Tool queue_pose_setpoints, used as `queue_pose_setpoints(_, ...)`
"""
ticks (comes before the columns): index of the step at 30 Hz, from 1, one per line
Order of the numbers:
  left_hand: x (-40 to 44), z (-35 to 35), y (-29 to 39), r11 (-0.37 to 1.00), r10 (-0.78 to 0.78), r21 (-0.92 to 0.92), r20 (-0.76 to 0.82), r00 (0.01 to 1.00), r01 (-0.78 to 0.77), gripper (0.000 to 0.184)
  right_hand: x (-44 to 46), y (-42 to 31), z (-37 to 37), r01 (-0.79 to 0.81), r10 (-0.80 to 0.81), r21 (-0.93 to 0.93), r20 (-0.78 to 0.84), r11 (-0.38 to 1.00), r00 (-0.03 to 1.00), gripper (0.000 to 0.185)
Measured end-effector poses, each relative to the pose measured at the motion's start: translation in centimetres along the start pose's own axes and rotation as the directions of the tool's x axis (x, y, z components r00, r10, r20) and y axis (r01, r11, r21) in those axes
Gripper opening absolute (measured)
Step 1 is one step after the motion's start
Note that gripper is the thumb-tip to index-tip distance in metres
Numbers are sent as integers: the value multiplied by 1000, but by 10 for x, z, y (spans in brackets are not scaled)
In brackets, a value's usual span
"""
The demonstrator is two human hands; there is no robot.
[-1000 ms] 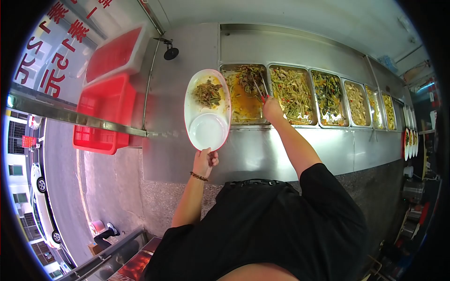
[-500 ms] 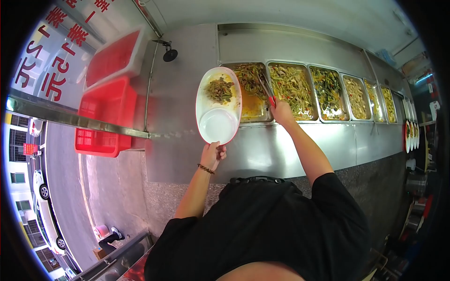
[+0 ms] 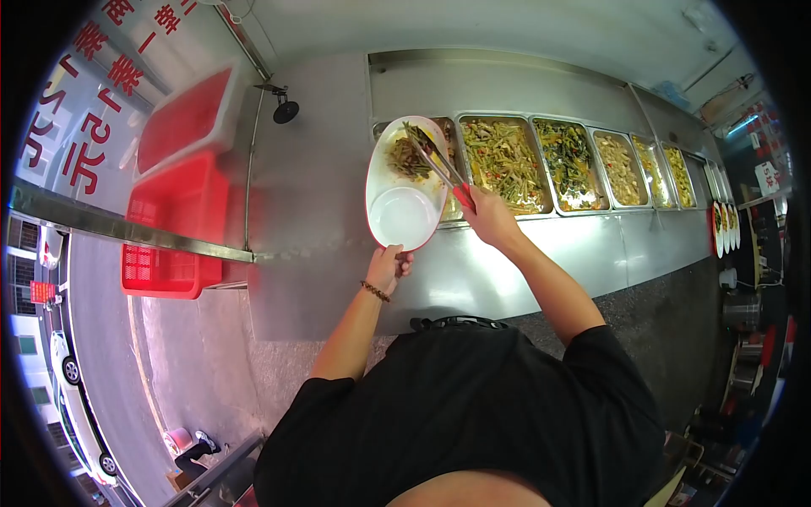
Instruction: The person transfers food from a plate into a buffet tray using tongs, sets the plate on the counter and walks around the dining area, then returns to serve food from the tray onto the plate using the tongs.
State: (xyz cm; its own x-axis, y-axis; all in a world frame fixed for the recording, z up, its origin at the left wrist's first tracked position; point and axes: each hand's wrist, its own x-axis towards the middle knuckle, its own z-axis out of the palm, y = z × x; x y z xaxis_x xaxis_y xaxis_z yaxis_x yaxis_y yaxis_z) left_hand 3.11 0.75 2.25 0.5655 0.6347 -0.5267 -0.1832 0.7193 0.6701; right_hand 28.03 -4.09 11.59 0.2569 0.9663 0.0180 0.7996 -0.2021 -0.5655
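Observation:
My left hand is closed on the near rim of an oval white plate with a red edge. On the plate's near half sits a round white bowl with nothing in it. Dark cooked food lies on the far half. My right hand is wrapped round the red handle of metal tongs, whose tips reach over that food with some green stalks at them. The plate covers most of the nearest food pan.
A row of steel pans with cooked vegetables runs right from a pan of green stalks along the steel counter. Red plastic baskets stand at the left. More filled plates are at the far right.
The tongs have moved left, out of the nearest pan and over the plate's food, now with green stalks at their tips. The plate has shifted right, over that pan.

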Motion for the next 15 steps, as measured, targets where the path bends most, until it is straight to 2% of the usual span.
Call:
queue_pose_setpoints(6,1,1,-3,1000,4,-5,4,1000,-4,17,-7,-11,-19,-72,71,13,64,997,995,30)
queue_pose_setpoints(15,-7,-10,0,999,23,-39,2,1000,-23,15,-8,-18,-19,44,-40,114,-32,993,999,28)
